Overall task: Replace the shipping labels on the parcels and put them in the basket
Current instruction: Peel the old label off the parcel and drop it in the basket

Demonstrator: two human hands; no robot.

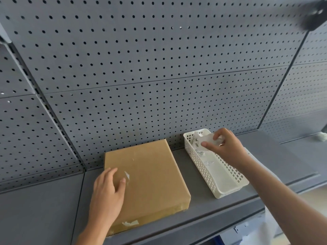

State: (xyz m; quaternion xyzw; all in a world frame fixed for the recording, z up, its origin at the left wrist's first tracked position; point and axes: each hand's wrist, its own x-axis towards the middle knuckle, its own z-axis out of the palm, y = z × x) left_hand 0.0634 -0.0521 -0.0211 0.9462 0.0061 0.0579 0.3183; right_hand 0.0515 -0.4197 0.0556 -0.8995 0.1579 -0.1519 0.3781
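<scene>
Cardboard parcel (152,174) on grey shelf (265,156): left hand (108,190) rested flat, fingers relaxed. White basket (203,167) just beside: right hand (224,145) pinched white paper scrap (209,139).

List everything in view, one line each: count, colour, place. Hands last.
Grey metal shelf: one, grey, under everything else.
Grey pegboard wall panels: several, grey, behind the shelf.
Flat brown cardboard parcel: one, brown with white label remnants, lying flat on the shelf, centre-left.
White perforated plastic basket: one, white, on the shelf right of the parcel, apart from it.
Crumpled paper scraps: several, white, in the basket's far end.
White paper sheet: one, white, over the basket's far end.
Blurred black object: one, black, top right corner; unidentifiable.
Left hand: one, resting on the parcel's near left part.
Right hand: one, pinching the white paper sheet.
</scene>
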